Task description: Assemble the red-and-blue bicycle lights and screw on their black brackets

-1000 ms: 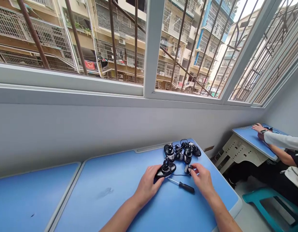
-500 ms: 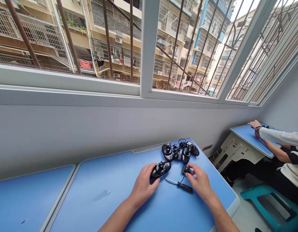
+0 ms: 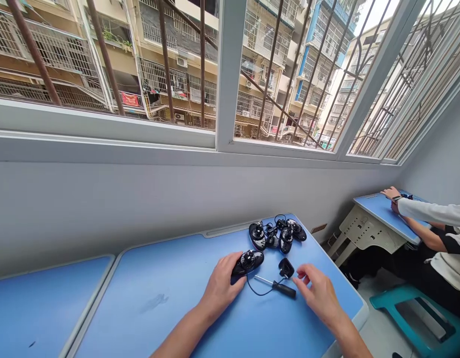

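My left hand [image 3: 223, 282] is closed round the near end of a black oval device [image 3: 252, 260] with a patterned face and a round knob on top. A thin black cable [image 3: 260, 294] curves from it to a small black square-headed piece [image 3: 286, 268] on the desk. Beside that piece is my right hand [image 3: 316, 288], fingers bent and slightly apart, with nothing visible between them. A screwdriver [image 3: 285, 289] with a black handle and a metal shaft lies between my hands, and the cable passes by it.
Several similar black devices [image 3: 277, 234] with cables are grouped at the desk's back right corner. The blue desk [image 3: 170, 298] adjoins another on the left. To the right, a co-worker's hand [image 3: 391, 193] rests at another desk, near a teal stool [image 3: 392, 298].
My right hand has let go of the small square-headed piece and moved slightly right and down. The piece now lies turned on the desk, and the cable has shifted. My left hand stays put.
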`<state>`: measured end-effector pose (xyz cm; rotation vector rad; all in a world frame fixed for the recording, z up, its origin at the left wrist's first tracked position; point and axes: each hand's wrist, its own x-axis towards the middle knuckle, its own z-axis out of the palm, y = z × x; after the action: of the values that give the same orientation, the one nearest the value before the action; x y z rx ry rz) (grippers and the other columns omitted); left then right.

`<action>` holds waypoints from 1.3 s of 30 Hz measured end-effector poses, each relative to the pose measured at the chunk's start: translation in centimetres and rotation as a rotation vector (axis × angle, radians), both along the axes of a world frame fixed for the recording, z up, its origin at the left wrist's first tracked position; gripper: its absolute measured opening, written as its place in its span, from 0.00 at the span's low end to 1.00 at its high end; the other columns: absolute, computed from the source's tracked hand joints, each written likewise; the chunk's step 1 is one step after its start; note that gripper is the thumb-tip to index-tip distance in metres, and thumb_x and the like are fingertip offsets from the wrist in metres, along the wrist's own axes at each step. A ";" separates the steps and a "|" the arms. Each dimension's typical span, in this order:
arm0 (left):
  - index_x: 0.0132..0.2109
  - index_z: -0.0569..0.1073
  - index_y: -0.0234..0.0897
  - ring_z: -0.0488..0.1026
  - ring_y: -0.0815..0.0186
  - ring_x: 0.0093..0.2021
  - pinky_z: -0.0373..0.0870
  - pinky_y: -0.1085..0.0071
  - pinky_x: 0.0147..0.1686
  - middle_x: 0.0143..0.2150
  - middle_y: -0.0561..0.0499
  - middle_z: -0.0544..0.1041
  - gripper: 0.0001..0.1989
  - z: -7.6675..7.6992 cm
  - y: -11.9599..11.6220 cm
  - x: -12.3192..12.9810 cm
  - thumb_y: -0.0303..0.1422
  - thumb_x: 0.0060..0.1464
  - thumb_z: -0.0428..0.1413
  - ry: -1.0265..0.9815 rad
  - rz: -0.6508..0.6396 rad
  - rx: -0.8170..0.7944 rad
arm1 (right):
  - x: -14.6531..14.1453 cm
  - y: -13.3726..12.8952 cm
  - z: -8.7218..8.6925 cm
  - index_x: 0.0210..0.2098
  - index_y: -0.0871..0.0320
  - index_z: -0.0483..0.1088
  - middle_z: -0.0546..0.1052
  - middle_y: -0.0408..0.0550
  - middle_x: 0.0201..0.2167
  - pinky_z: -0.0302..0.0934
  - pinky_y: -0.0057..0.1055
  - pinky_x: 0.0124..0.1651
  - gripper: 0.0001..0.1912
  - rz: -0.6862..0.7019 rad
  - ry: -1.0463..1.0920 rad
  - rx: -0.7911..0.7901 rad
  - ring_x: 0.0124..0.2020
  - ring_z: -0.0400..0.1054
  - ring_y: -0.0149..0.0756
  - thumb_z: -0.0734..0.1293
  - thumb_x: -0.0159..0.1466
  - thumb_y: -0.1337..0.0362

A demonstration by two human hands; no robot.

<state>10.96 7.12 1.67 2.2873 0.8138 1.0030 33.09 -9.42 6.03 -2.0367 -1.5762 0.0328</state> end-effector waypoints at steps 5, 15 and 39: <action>0.53 0.70 0.38 0.72 0.52 0.51 0.71 0.55 0.50 0.51 0.44 0.77 0.23 -0.1 0.0 0.2 0.27 0.48 0.55 0.001 0.006 -0.017 | -1.3 -1.1 -0.2 0.35 0.55 0.70 0.76 0.43 0.31 0.63 0.29 0.32 0.05 0.048 -0.115 -0.133 0.27 0.71 0.34 0.64 0.65 0.61; 0.52 0.70 0.38 0.73 0.53 0.47 0.72 0.57 0.47 0.47 0.44 0.77 0.22 0.2 -0.1 0.0 0.26 0.48 0.54 -0.005 0.003 -0.019 | -2.0 -1.4 -0.6 0.37 0.54 0.71 0.75 0.45 0.35 0.63 0.29 0.36 0.05 0.036 -0.101 -0.223 0.34 0.71 0.36 0.63 0.63 0.65; 0.62 0.64 0.35 0.65 0.47 0.60 0.65 0.50 0.58 0.60 0.38 0.69 0.37 -0.1 0.0 -0.2 0.24 0.42 0.56 0.123 -0.010 0.010 | 3.0 -4.5 0.2 0.36 0.58 0.76 0.78 0.48 0.27 0.72 0.30 0.22 0.22 -0.304 0.788 0.486 0.28 0.75 0.42 0.73 0.51 0.47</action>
<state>10.80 7.12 1.56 2.3778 0.8474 0.8709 36.06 -13.88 6.26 -1.5617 -0.6947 0.2732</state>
